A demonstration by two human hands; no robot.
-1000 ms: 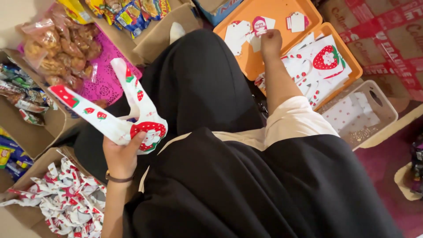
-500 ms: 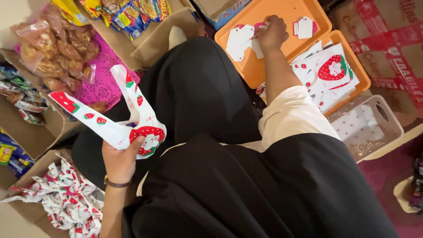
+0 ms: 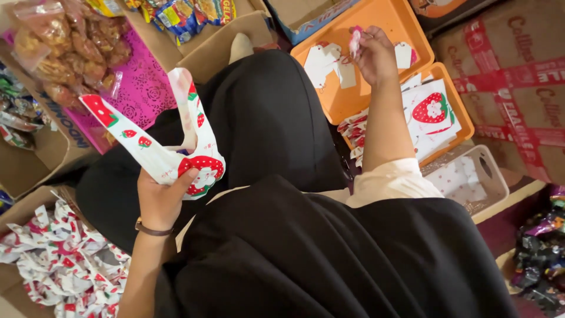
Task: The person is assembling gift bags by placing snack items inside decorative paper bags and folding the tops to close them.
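- Down in the lap, the left hand (image 3: 158, 197) is closed around the neck of a strawberry-print bag (image 3: 176, 147), white with red berries; its two long ears stand up and splay apart above the fist, and a round strawberry patch sits just beside the thumb.
- A dark bracelet (image 3: 150, 229) rings that wrist.
- Further out, the right hand (image 3: 374, 56) is held over the orange tray (image 3: 406, 23), its fingers pinched shut on a small pink-and-white tag (image 3: 355, 42) that sticks up between them.
- More white paper tags (image 3: 329, 62) lie flat on the bare floor of that tray, just below and to the left of the hand.
- A second orange tray (image 3: 462, 121) sits nearer the body, holding a stack of strawberry-print bags (image 3: 432, 112) laid flat; the forearm crosses over its left part.
- A pale plastic basket (image 3: 491, 176) stands just beside this second tray, with white dotted bags inside.
- At the lower left, a cardboard box (image 3: 17, 200) holds a heap of tied bags (image 3: 59, 265) in the same berry pattern.
- At the upper left, clear packets of brown snacks (image 3: 65, 47) rest on a pink mat (image 3: 141, 88), with bright sweet wrappers (image 3: 176, 12) in a box beyond.
- Black cloth (image 3: 265, 118) covers the person's knees between the two hands.
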